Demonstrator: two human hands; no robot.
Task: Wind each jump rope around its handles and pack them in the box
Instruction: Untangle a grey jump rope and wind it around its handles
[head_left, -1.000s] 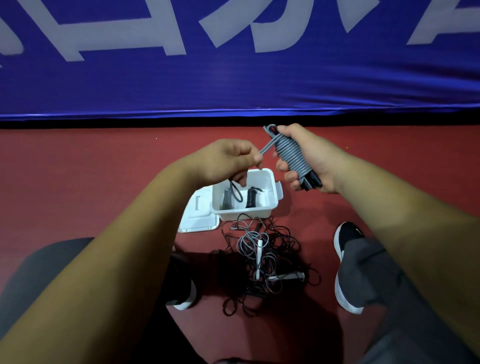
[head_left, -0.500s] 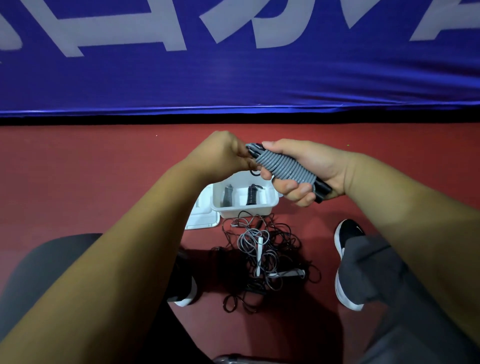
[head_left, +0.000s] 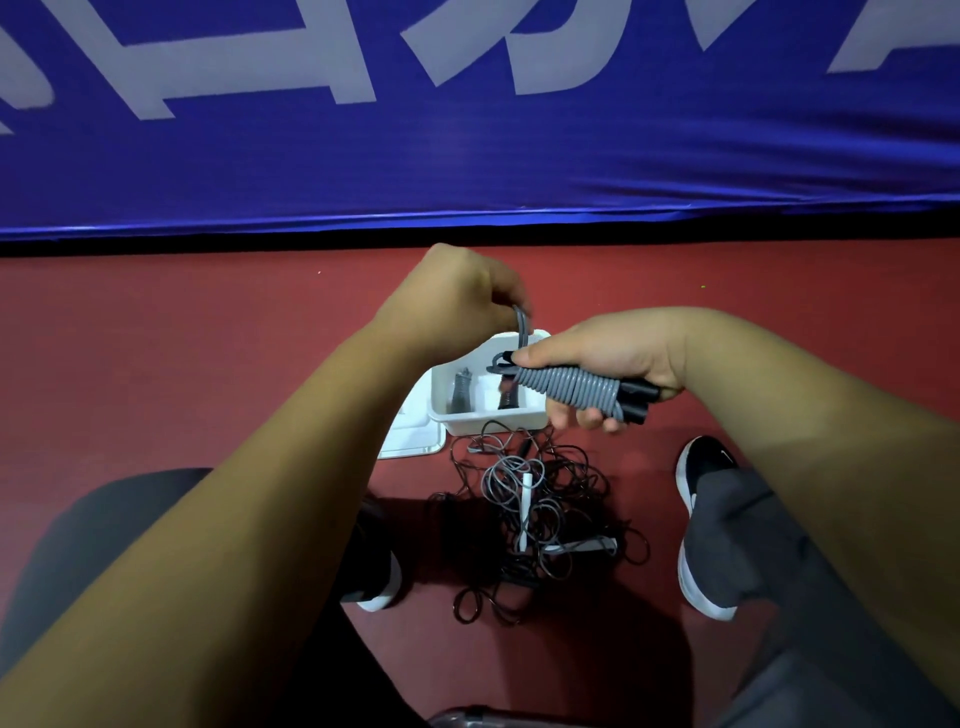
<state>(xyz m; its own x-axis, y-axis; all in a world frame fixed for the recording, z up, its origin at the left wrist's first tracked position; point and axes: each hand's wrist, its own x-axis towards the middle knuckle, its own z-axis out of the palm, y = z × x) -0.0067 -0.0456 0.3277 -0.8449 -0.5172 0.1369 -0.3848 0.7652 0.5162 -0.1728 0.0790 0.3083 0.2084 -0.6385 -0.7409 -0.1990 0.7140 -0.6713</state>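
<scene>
We see the right hand (head_left: 613, 358) clamped round the grey jump rope (head_left: 566, 387), which is wound in tight coils over its black handles (head_left: 636, 402). Fingers below and thumb on top keep the coils from springing loose. The bundle is held level in the air and covers the right side of the white box (head_left: 488, 422) in our view. The left hand (head_left: 457, 306) pinches the free end (head_left: 522, 330) of the same cord, a short doubled length rising from the bundle's left tip. We judge this to be the finishing step: the end is drawn taut so it can be tucked under a turn to lock the winding.

The box stands open on the red floor (head_left: 208, 338) below the hands, so the finished bundle has only a short way to go. Two wound ropes stand inside it, apart from each other: a grey bundle (head_left: 460, 391) on the left and a black bundle (head_left: 508, 397) on the right. Its lid (head_left: 413, 439) lies flat on the floor against the box's left side. Just beside the box's near wall lies a tangle (head_left: 550, 519) of loose black and grey cords with a white handle (head_left: 525, 501) in it, not yet wound.

The blue banner (head_left: 467, 171) along the floor's far edge carries big white letters, cut off by the frame, so we can read no word. The right shoe (head_left: 701, 467) bears a white mark too small to name.
</scene>
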